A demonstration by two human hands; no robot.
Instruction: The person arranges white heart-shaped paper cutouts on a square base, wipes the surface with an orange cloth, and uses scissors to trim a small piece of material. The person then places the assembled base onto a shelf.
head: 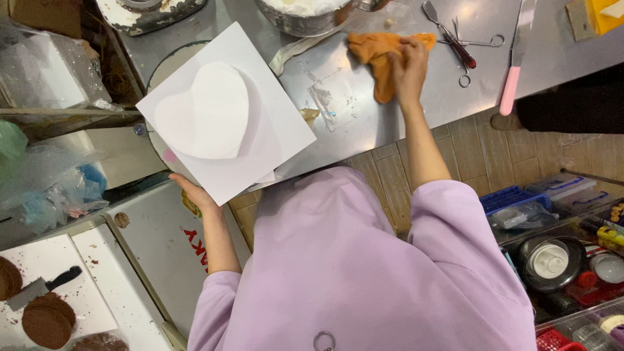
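Your left hand (194, 193) grips the near corner of one white square board (224, 114), fingers curled under its edge; the board sits corner-on, one diagonal running from your hand toward the far edge of the steel worktop (364, 123). One white heart-shaped card (205, 110) lies flat on it, long axis along the other diagonal, with the lobes toward the right; it lies beyond the hand, apart from it. The board overhangs the worktop's near left corner. Your right hand (408, 68) presses flat, fingers closed down, on one orange cloth (383, 55) near the far edge, well apart from the board. Right of the cloth: one pair of scissors (455, 45) and one pink-handled spatula (513, 65). One metal bowl (305, 16) stands at the far edge.
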